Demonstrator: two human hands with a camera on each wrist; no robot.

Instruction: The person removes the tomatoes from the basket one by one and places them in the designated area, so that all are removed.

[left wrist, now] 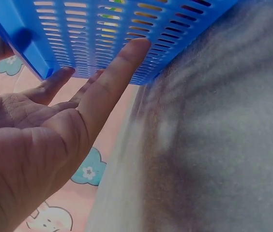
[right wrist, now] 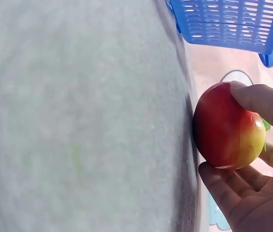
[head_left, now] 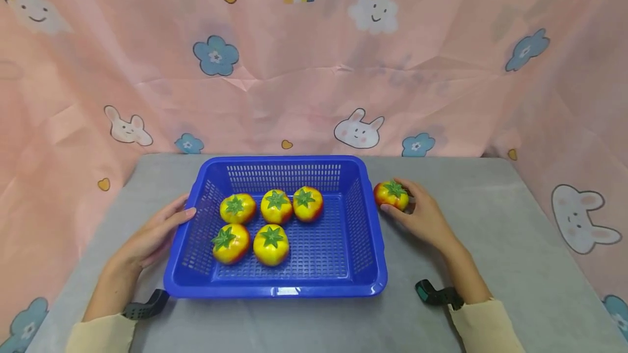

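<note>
At the left I see the left hand (head_left: 152,233) against the blue basket (head_left: 333,290), thumb at the rim; my left wrist view shows its other fingers spread and mostly straight beside the slotted wall. The basket stands on a grey table (head_left: 402,315). In its left and middle part I count five fruits (head_left: 272,250), three behind and two in front, yellow with orange-red flushes, green star-shaped leaves on top.

Just outside the right wall, near the rim, is the sixth fruit (head_left: 391,195). From the head camera it is glossy and round, yellow with red patches around a green star of leaves; from the right wrist, much of its smooth side is deep red, with a yellow part towards the leaves. The right hand (head_left: 428,218) pinches it between thumb and fingertips. I cannot tell whether it touches the table.
</note>
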